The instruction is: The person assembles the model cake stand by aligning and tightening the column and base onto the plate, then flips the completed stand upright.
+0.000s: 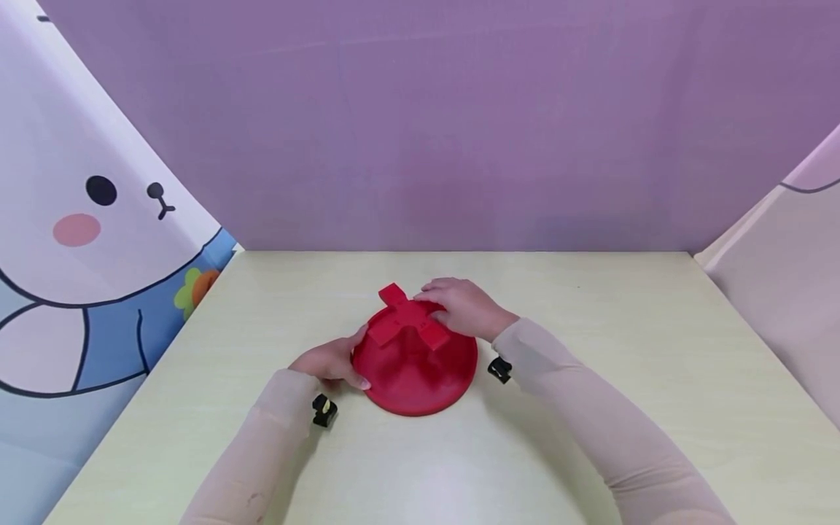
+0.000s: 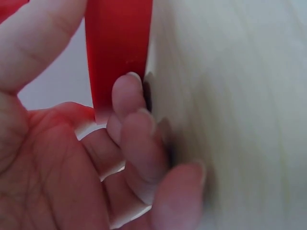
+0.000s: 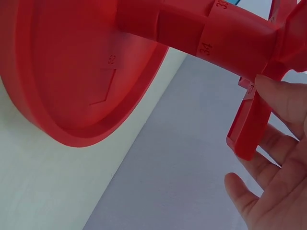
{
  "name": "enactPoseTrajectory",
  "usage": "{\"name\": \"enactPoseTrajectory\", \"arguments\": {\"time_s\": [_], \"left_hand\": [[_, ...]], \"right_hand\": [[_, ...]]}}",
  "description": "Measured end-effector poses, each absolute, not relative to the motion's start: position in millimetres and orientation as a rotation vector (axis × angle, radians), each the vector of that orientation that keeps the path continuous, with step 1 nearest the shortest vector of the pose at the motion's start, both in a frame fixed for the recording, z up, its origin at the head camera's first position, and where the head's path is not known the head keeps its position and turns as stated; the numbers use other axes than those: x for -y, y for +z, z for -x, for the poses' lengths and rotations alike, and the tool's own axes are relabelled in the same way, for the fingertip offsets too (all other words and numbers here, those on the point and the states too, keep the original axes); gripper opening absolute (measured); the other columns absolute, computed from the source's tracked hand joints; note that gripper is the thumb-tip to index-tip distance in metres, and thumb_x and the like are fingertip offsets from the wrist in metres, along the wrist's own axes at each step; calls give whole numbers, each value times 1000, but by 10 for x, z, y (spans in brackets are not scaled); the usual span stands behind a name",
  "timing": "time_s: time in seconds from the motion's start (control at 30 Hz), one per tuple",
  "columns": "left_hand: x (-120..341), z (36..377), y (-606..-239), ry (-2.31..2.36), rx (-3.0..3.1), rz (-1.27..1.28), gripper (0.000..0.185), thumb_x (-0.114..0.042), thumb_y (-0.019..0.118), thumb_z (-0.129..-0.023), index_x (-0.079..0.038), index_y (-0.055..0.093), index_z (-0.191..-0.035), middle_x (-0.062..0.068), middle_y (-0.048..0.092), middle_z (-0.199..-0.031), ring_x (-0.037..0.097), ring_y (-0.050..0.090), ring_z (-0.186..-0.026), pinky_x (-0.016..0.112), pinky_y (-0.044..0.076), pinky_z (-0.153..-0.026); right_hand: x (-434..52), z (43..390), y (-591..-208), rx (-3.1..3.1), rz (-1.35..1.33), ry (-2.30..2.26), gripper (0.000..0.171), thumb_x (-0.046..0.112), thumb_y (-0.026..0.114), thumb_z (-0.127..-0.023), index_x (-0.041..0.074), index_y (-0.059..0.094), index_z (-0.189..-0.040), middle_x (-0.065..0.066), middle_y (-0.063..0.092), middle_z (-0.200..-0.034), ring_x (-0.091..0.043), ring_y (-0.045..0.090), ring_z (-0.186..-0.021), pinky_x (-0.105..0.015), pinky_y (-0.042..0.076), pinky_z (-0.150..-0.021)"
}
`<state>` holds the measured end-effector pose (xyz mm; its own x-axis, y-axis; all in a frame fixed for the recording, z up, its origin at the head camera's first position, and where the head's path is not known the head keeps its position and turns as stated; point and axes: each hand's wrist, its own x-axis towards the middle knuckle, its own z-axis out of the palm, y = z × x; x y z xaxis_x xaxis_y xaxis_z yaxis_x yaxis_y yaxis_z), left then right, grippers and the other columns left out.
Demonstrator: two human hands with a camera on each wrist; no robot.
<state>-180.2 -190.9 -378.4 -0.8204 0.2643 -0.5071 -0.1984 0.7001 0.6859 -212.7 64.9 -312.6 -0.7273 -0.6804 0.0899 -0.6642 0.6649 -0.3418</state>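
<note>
A red plastic stand is upright on the pale table, with a round rimmed base and a segmented column marked with raised numbers. On top sits a red piece with several flat arms. My left hand grips the left side of the base, its thumb and fingers spread around the rim. In the left wrist view the fingertips curl against the rim, close to the tabletop. With my right hand I hold the top piece, the thumb pressing one arm and fingers behind it.
The pale wooden table stretches out on both sides of the stand. A purple panel rises along its far edge. Cartoon-printed fabric hangs at the left, and a light cloth wall closes the right side.
</note>
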Motion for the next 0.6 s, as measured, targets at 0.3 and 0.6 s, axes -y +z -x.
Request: {"name": "enactPoseTrajectory", "arguments": {"time_s": [0.3, 0.6], "left_hand": [[1904, 1792, -3763, 1007, -2339, -22, 113, -11, 85, -70, -14, 10, -155, 18, 34, -143, 35, 37, -120, 37, 52, -74], [2025, 1730, -3777, 998, -2356, -5, 115, -14, 85, -69, -11, 8, -155, 21, 28, -148, 39, 30, -129, 42, 53, -82]], "right_hand": [[-666, 2097, -3099, -2866, 1117, -508, 39, 14, 70, -88, 11, 64, -127, -6, 64, -117, -22, 59, -108, -39, 48, -92], [-542, 1961, -3080, -2882, 1014, -482, 40, 20, 72, -87, 9, 65, -125, -6, 63, -110, -18, 59, -95, -29, 53, -78]]}}
